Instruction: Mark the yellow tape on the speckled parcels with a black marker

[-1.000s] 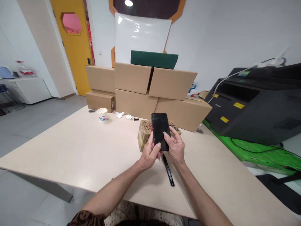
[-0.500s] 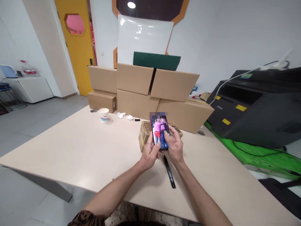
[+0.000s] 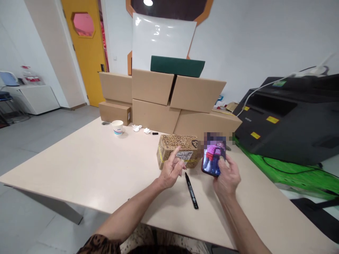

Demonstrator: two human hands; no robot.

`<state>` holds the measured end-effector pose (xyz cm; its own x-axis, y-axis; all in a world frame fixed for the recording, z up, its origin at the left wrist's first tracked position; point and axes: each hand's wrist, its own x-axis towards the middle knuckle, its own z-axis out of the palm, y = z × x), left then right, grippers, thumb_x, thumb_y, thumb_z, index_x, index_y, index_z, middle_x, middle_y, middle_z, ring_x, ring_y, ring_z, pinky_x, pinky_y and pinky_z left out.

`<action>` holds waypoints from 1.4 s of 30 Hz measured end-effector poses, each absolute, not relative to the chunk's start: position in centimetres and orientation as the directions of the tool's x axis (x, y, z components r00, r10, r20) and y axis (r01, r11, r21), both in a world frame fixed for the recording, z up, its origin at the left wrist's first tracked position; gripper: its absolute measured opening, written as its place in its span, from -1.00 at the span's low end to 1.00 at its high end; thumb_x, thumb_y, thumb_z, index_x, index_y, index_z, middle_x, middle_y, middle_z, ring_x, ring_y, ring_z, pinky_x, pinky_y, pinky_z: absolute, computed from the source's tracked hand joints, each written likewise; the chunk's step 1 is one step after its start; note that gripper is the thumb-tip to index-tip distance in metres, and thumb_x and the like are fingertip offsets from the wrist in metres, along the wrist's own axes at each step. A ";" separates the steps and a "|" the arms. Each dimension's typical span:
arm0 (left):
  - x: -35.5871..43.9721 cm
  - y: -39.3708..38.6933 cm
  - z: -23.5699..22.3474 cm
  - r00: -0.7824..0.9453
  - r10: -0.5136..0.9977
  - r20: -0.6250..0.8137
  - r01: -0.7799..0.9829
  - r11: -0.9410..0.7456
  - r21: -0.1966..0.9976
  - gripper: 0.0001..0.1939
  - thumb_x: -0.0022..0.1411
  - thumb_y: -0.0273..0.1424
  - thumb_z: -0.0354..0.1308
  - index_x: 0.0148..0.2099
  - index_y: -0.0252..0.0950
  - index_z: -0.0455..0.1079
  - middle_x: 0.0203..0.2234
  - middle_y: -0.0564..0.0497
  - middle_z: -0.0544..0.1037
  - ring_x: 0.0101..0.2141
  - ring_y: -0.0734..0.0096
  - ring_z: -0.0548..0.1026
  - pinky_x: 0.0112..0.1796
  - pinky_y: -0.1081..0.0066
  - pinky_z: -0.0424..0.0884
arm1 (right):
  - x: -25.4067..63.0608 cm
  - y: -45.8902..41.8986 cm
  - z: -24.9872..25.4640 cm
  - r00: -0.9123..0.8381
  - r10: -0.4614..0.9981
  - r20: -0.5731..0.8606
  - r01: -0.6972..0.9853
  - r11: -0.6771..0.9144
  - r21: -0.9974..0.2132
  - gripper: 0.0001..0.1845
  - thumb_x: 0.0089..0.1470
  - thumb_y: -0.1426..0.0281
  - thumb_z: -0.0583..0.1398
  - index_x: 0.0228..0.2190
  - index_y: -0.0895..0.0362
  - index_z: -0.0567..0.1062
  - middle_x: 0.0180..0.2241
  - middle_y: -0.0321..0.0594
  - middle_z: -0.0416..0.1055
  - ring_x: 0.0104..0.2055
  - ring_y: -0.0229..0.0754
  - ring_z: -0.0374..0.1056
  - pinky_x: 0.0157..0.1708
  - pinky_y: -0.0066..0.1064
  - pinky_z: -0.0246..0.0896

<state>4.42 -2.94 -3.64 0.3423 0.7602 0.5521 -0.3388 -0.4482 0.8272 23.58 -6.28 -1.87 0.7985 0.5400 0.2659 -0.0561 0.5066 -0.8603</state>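
Observation:
My right hand grips a smartphone with a lit photo screen, the thumb lying on its lower right part. My left hand holds nothing; its fingers are apart in front of a small cardboard box. This box is covered in dark marks and has a pale label and a yellow band. Whether the left hand touches it I cannot tell. Between my hands, a black marker lies on the table without its cap. A small black cap lies farther back.
Large cardboard boxes are stacked along the table's back, with a dark green box on top. A paper cup and crumpled tissues stand before them. At right, a dark printer sits by a green surface.
My left hand has let go of the smartphone. My right hand has carried the phone to the right, uncovering the small marked box.

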 end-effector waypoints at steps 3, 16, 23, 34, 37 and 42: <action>4.5 -2.9 -4.0 0.357 0.723 0.592 -0.337 -0.491 0.803 -0.30 0.43 -0.07 0.03 0.46 -0.28 0.03 -0.48 0.12 0.44 -0.55 0.54 0.36 -0.37 0.42 0.42 | 28.0 -6.6 -3.4 0.854 0.495 0.162 -0.040 0.373 -0.927 -0.25 -0.34 0.08 0.48 -0.11 0.17 0.51 -0.35 -0.30 0.53 -0.46 -0.27 0.42 -0.43 -0.41 0.40; 3.8 -2.6 -3.6 0.293 0.733 0.614 -0.254 -0.559 0.789 -0.38 0.42 -0.06 0.02 0.38 -0.26 0.15 -0.42 0.06 0.51 -0.56 0.55 0.35 -0.44 0.45 0.39 | 34.5 -6.4 -8.3 0.794 0.608 -0.007 0.068 -0.101 -0.993 -0.33 -0.43 0.08 0.36 -0.23 0.16 0.46 -0.57 -0.34 0.44 -0.56 -0.17 0.39 -0.54 -0.33 0.34; 3.1 -2.6 -2.1 0.205 0.748 0.632 -0.258 -0.581 0.772 -0.47 0.43 -0.10 0.03 0.33 -0.20 0.23 -0.44 0.03 0.50 -0.56 0.49 0.38 -0.49 0.42 0.41 | 36.2 -7.3 -8.4 0.675 0.728 0.120 0.614 -0.464 -0.638 -0.43 0.09 0.09 0.13 -0.03 0.25 0.50 -0.43 -0.02 0.57 -0.30 0.10 0.51 -0.28 -0.16 0.36; 2.8 -1.3 -2.5 0.166 0.719 0.675 -0.266 -0.627 0.732 -0.51 0.44 -0.16 0.06 0.34 -0.12 0.20 -0.42 0.05 0.49 -0.56 0.51 0.35 -0.54 0.45 0.38 | 31.4 -8.5 -4.8 0.636 0.771 -0.030 0.759 -0.633 -0.153 -0.46 0.39 0.25 -0.22 0.16 0.25 0.29 0.00 0.21 0.42 -0.03 0.18 0.51 -0.08 -0.10 0.31; 2.8 -1.1 -2.6 0.154 0.724 0.672 -0.254 -0.629 0.735 -0.50 0.44 -0.16 0.06 0.34 -0.14 0.21 -0.42 0.04 0.50 -0.56 0.52 0.35 -0.52 0.45 0.38 | 30.6 -8.7 -4.5 0.637 0.770 -0.018 0.764 -0.635 -0.115 -0.48 0.40 0.28 -0.24 0.15 0.25 0.28 -0.01 0.20 0.39 -0.07 0.14 0.52 -0.09 -0.10 0.31; 2.8 -1.1 -2.3 0.151 0.763 0.628 -0.249 -0.585 0.772 -0.47 0.42 -0.10 0.06 0.33 -0.17 0.22 -0.43 0.03 0.50 -0.56 0.50 0.36 -0.50 0.41 0.38 | 30.7 -8.8 -4.6 0.629 0.777 -0.028 0.774 -0.629 -0.074 -0.51 0.40 0.31 -0.22 0.12 0.25 0.31 -0.02 0.19 0.38 -0.08 0.12 0.53 -0.13 -0.14 0.31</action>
<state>2.80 -1.15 -2.33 0.1512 0.7635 0.6279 -0.2494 -0.5852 0.7716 30.69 -8.81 -4.57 0.6290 0.7769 -0.0278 0.7738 -0.6291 -0.0743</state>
